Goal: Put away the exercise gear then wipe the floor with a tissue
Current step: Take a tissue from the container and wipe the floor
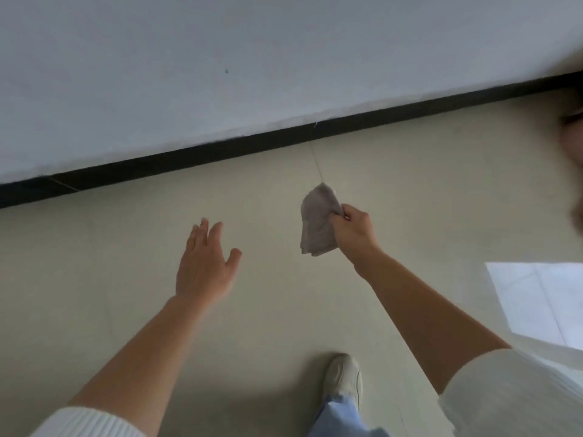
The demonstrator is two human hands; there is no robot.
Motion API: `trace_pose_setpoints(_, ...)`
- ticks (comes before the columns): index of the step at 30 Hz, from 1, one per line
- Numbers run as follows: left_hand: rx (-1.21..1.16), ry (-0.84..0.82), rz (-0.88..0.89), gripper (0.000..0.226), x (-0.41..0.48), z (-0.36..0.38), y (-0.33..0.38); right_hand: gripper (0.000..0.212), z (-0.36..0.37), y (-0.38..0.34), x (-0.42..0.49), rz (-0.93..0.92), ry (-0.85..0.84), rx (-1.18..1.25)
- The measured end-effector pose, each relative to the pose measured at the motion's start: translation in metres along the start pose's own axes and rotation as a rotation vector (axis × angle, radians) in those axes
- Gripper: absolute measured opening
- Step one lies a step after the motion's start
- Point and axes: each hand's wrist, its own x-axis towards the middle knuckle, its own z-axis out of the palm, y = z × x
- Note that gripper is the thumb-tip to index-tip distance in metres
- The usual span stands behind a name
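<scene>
My right hand (353,234) pinches a folded grey tissue (317,222) by one edge, so it hangs in the air above the beige tiled floor (126,247). My left hand (205,263) is stretched forward to the left of the tissue, fingers straight and spread, holding nothing. No exercise gear is in view.
A white wall (220,58) with a black skirting board (252,143) runs across the top. My foot in a white shoe (344,378) stands on the floor at the bottom. A bright patch of light (542,298) lies on the floor at the right. A blurred shape (574,152) sits at the right edge.
</scene>
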Motion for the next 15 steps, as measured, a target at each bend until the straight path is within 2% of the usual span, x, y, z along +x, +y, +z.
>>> trace_pose_setpoints(6,0.054,0.108,-0.014,0.062,0.106,0.128,-0.042,0.020,0.015,0.080,0.159,-0.054,0.097,-0.087)
trace_pose_setpoints(10,0.189,0.227,-0.011,0.070,0.152,0.182,-0.067,0.034,0.031,0.116,0.225,-0.296,0.400,-0.302)
trace_pose_setpoints(11,0.210,0.251,-0.021,0.071,0.159,0.187,-0.067,0.037,0.040,0.123,0.233,-0.371,0.418,-0.328)
trace_pose_setpoints(15,0.237,0.221,-0.036,0.074,0.167,0.194,-0.060,0.036,0.073,0.161,0.231,-0.522,0.163,-0.583)
